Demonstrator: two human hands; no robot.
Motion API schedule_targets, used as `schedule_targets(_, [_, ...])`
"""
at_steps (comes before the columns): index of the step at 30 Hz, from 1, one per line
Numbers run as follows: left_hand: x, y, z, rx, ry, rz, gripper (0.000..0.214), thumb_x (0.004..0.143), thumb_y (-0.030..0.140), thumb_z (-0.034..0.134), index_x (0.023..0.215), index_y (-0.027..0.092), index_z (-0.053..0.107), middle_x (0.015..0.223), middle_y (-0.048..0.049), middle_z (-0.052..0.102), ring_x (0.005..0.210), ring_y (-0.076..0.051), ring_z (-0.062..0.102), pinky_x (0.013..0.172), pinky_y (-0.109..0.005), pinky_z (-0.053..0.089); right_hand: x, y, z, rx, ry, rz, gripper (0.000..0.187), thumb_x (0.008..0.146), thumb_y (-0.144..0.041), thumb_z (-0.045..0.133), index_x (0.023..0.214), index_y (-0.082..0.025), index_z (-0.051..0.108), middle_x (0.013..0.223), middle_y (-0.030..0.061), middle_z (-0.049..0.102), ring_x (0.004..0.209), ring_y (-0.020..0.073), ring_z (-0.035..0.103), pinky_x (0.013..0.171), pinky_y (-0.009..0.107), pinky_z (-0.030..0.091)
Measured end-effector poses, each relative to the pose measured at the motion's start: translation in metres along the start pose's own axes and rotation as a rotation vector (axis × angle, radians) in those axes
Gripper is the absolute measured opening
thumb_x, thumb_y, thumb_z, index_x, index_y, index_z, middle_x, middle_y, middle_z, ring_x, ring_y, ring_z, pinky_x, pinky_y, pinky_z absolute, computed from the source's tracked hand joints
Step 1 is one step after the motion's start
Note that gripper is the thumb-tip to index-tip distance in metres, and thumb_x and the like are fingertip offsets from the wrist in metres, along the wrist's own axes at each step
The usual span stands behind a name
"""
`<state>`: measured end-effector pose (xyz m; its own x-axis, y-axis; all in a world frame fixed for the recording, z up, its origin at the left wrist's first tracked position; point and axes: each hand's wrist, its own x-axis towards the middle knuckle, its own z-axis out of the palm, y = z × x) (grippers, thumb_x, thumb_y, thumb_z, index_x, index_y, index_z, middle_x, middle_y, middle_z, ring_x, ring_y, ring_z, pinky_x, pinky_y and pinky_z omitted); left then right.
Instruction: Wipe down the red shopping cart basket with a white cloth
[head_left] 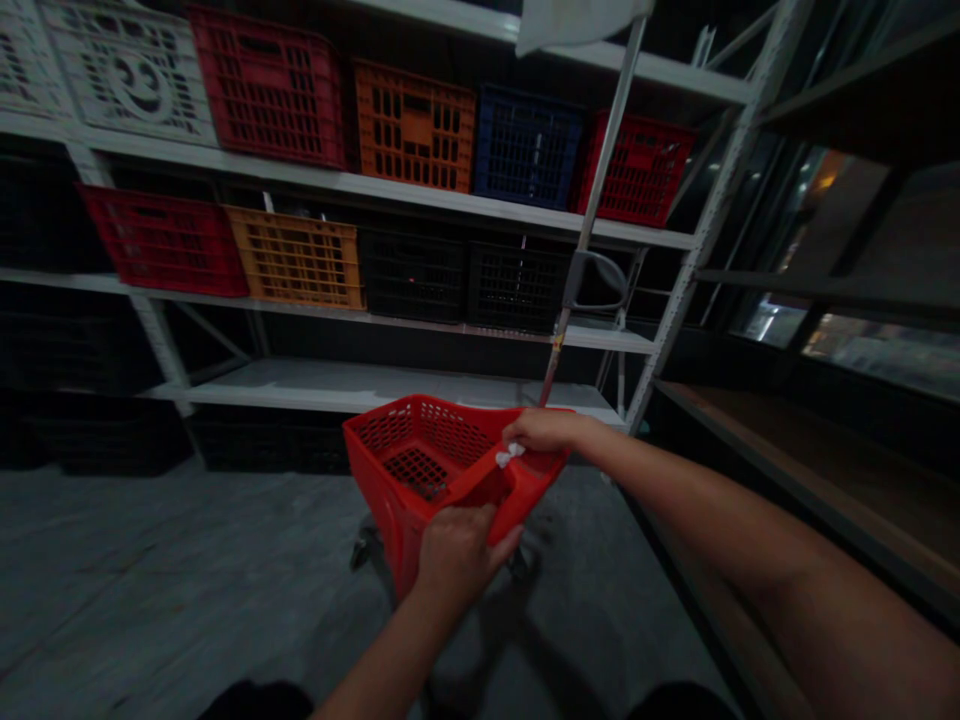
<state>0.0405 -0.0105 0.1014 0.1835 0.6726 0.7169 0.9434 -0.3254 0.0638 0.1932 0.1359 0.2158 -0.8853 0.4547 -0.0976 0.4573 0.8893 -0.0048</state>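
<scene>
A red plastic shopping cart (401, 505) with perforated basket walls stands on wheels in front of me. My left hand (459, 548) is closed around its near rim, thumb pointing to the right. Farther along, at the right end of the cart's handle side, my right hand (544, 430) is closed over the red edge. A small crumpled white piece (510, 455) sits at the fingertips of my right hand; whether it is held or fixed to the cart I cannot tell. Rising by the cart's far right corner is a metal pole (604, 170) with a grey loop handle (600, 280).
White metal shelving (450, 200) spans the back. It carries crates, among them an orange crate (415, 125), a blue crate (527, 145) and a yellow crate (300, 258). Wooden shelves (817, 460) run along the right. Grey concrete floor (187, 580) lies around the cart.
</scene>
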Motion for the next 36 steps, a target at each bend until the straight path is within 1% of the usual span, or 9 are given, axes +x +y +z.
schedule_targets(8, [-0.001, -0.007, -0.003, -0.022, 0.013, 0.012, 0.037, 0.076, 0.052, 0.045, 0.078, 0.02, 0.064, 0.063, -0.0029, 0.065, 0.062, -0.017, 0.06, 0.06, -0.027, 0.042, -0.024, 0.039, 0.013, -0.104, 0.134, 0.264, 0.02, 0.078, -0.012, 0.043, 0.083, -0.016, 0.062, 0.078, 0.006, 0.065, 0.068, 0.0148, 0.057, 0.06, 0.021, 0.037])
schedule_targets(10, [-0.002, -0.012, -0.005, -0.027, 0.016, 0.023, 0.035, 0.075, 0.051, 0.047, 0.079, 0.02, 0.064, 0.063, -0.0025, 0.065, 0.062, -0.017, 0.06, 0.061, -0.027, 0.042, -0.035, 0.043, 0.018, -0.074, 0.167, 0.339, 0.02, 0.079, -0.013, 0.044, 0.085, -0.017, 0.063, 0.079, 0.0064, 0.066, 0.07, 0.0156, 0.058, 0.061, 0.021, 0.038])
schedule_targets(12, [-0.003, -0.016, -0.006, -0.025, 0.039, 0.031, 0.034, 0.075, 0.05, 0.048, 0.08, 0.02, 0.064, 0.064, -0.0025, 0.066, 0.062, -0.016, 0.06, 0.062, -0.027, 0.043, -0.046, 0.039, 0.03, -0.013, 0.273, 0.406, 0.022, 0.08, -0.015, 0.042, 0.084, -0.017, 0.063, 0.079, 0.0062, 0.067, 0.071, 0.0165, 0.06, 0.063, 0.022, 0.04])
schedule_targets(16, [-0.003, -0.021, -0.008, -0.009, 0.086, 0.06, 0.033, 0.074, 0.05, 0.05, 0.08, 0.02, 0.065, 0.062, -0.0023, 0.066, 0.059, -0.016, 0.06, 0.06, -0.026, 0.042, -0.059, -0.004, 0.078, 0.108, 0.74, 0.463, 0.029, 0.081, -0.014, 0.037, 0.097, -0.016, 0.062, 0.098, 0.0093, 0.065, 0.091, 0.0207, 0.06, 0.079, 0.03, 0.045])
schedule_targets(19, [-0.001, -0.021, -0.006, -0.007, 0.099, 0.074, 0.035, 0.074, 0.051, 0.049, 0.079, 0.02, 0.065, 0.063, -0.0025, 0.066, 0.059, -0.016, 0.06, 0.059, -0.027, 0.043, -0.056, -0.056, 0.119, 0.226, 1.052, 0.363, 0.039, 0.081, -0.008, 0.032, 0.108, -0.019, 0.057, 0.115, 0.0063, 0.057, 0.113, 0.018, 0.048, 0.096, 0.036, 0.037])
schedule_targets(23, [0.0, -0.023, -0.003, -0.024, 0.089, 0.106, 0.033, 0.075, 0.048, 0.05, 0.081, 0.019, 0.064, 0.066, -0.0028, 0.067, 0.061, -0.016, 0.06, 0.06, -0.027, 0.044, -0.043, -0.11, 0.153, 0.29, 1.202, 0.252, 0.044, 0.082, -0.004, 0.033, 0.118, -0.024, 0.05, 0.122, 0.0039, 0.053, 0.12, 0.017, 0.04, 0.099, 0.039, 0.035])
schedule_targets(27, [0.001, -0.025, -0.001, -0.053, 0.069, 0.128, 0.033, 0.075, 0.048, 0.05, 0.082, 0.019, 0.064, 0.067, -0.0028, 0.067, 0.062, -0.015, 0.061, 0.061, -0.025, 0.045, -0.031, -0.128, 0.164, 0.294, 1.366, 0.284, 0.039, 0.082, -0.005, 0.038, 0.111, -0.023, 0.055, 0.111, 0.007, 0.058, 0.109, 0.0182, 0.049, 0.091, 0.037, 0.042])
schedule_targets(32, [0.0, -0.03, 0.001, -0.03, 0.091, 0.143, 0.034, 0.074, 0.049, 0.051, 0.081, 0.019, 0.064, 0.066, -0.0023, 0.068, 0.06, -0.015, 0.061, 0.058, -0.025, 0.045, -0.022, -0.117, 0.166, 0.446, 1.459, 0.454, 0.022, 0.083, -0.012, 0.041, 0.095, -0.019, 0.057, 0.09, 0.007, 0.057, 0.091, 0.0161, 0.054, 0.08, 0.031, 0.044])
schedule_targets(36, [-0.001, -0.033, 0.0, -0.041, 0.091, 0.166, 0.033, 0.074, 0.049, 0.052, 0.081, 0.02, 0.064, 0.065, -0.0018, 0.068, 0.06, -0.014, 0.062, 0.059, -0.024, 0.046, -0.02, -0.068, 0.158, 0.622, 1.586, 0.775, 0.019, 0.082, -0.021, 0.038, 0.093, -0.016, 0.052, 0.09, 0.008, 0.056, 0.087, 0.0176, 0.053, 0.078, 0.032, 0.042])
